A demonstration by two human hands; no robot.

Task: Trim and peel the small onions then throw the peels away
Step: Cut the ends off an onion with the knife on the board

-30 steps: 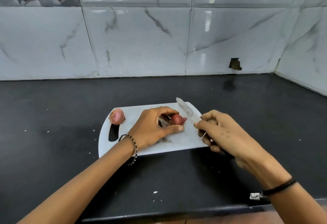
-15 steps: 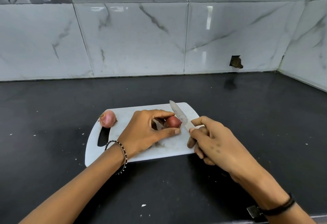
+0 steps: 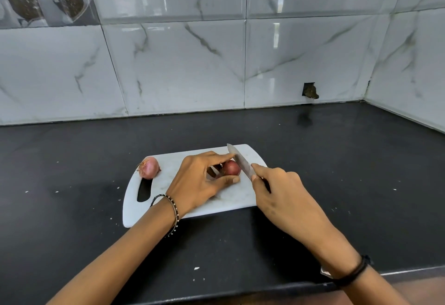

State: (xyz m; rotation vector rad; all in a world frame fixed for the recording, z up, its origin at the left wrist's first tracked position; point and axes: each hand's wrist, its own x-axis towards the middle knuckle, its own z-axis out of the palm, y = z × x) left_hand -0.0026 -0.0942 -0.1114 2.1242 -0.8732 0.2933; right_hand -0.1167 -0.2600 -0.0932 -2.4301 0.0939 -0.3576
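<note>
A dark red small onion (image 3: pixel 231 168) is pinched on the white cutting board (image 3: pixel 240 197) between the thumb and forefinger of the left hand (image 3: pixel 199 179), at that hand's 2 o'clock. A knife (image 3: pixel 240 162) is gripped by the curled right hand (image 3: pixel 281 191), its blade set at the onion's 3 o'clock edge. A paler onion (image 3: pixel 148 167) is seen at the board's 10 o'clock corner, on the black bench (image 3: pixel 72 160).

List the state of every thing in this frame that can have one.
Left hand, pinches the dark onion between thumb and fingers.
Right hand, grips the knife by its handle.
Knife, blade set at the dark onion's right end; cut depth unclear.
Dark onion, on the cutting board, skin on.
Pale onion, lying untouched by the board's slot, skin on.
Cutting board, flat on the counter.
</note>
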